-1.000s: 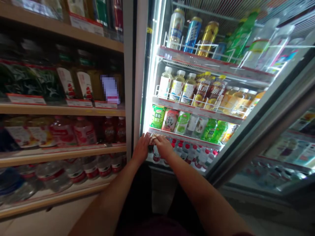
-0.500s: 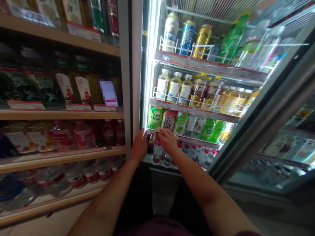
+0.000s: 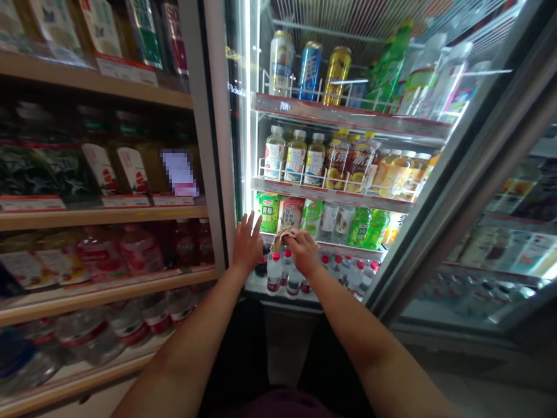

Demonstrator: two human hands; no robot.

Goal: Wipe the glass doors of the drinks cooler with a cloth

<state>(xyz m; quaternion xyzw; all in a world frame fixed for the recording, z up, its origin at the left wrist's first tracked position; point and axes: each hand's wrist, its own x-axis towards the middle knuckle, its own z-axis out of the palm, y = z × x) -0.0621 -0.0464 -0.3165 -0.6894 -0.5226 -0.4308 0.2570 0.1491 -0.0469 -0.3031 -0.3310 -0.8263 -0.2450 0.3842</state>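
My right hand (image 3: 304,251) is closed on a crumpled beige cloth (image 3: 284,235) at the front edge of a lower fridge shelf (image 3: 343,248). Just behind the cloth stands a pink-labelled drink bottle (image 3: 290,213), with a green-labelled bottle (image 3: 267,210) to its left. My left hand (image 3: 246,244) has its fingers stretched out and holds nothing. It is beside the left edge of the fridge opening; whether it touches the frame I cannot tell. Below the cloth, red-capped water bottles (image 3: 274,270) stand on the fridge floor, partly hidden by my right hand and forearm.
Upper fridge shelves carry cans (image 3: 310,69) and bottles (image 3: 294,155) behind white wire rails. At the right, the fridge door frame (image 3: 439,168) slants across the view. On the left, wooden shelves (image 3: 104,290) hold several large drink bottles.
The view has shifted, so the shelves sit further left. My left hand's fingers are more spread and upright. My right hand still grips the cloth along the same shelf edge.
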